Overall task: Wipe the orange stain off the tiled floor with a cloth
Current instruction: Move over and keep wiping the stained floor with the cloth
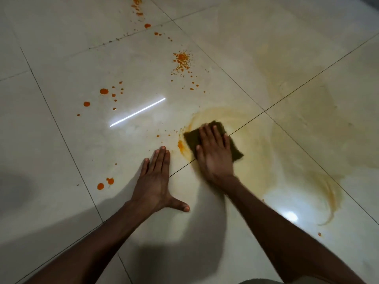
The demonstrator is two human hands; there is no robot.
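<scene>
Where the two grout lines cross near the middle of the frame, the dark cloth [213,140] lies flat on the tiled floor [61,58], pressed down by the right hand [214,152]. That hand's grip is released — palm down and fingers spread flat over the cloth, not curled around it. The cloth's upper-left corner and lower-right corner stick out from under the hand. Just left of the cloth sits a thick orange smear [180,146], touching the cloth's edge, and a pale yellow-orange film [297,124] spreads from the cloth across the right half of the frame, curling down to the lower right. Unwiped orange drops [104,91] dot the centre left, a dense speckled patch [182,60] lies above centre, and more spots [137,3] trail to the top edge. Two drops [105,183] sit at lower left. The left hand [158,181] rests flat on the floor just left of the right hand, empty, its grip open — fingers together, thumb splayed out.
</scene>
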